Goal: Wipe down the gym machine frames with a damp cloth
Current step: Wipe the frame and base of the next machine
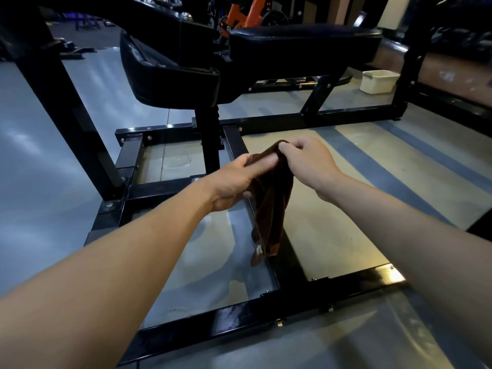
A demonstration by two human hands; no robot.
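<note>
Both bare hands hold a dark brown terry cloth [271, 198] in the air above the black steel base frame of the gym machine [234, 319]. The left hand [234, 182] grips the cloth from the left, with the fingers laid along its upper fold and the thumb side wrapped behind it. The right hand [306, 161] pinches the top edge of the cloth between curled fingertips, just beside the left fingers. The cloth hangs down from the two grips in loose vertical folds; a small white tag shows near its lower end. The lower end hangs in front of the central floor rail of the frame; contact with the rail cannot be determined. The frame consists of rectangular black tubes bolted together flat on the grey floor [53, 182], with a gloss near cross-tube at the bottom of the view and a further cross-tube behind the hands. A black upright post rises from the frame directly behind the left hand and carries a black padded vinyl seat [170, 78]. A second black padded rest [303, 46] sits to the right of it, higher up. A white rectangular plastic tub [379, 81] stands on the floor beyond the frame, well apart from the hands. An orange-framed machine [245, 14] is partly visible in the background.
</note>
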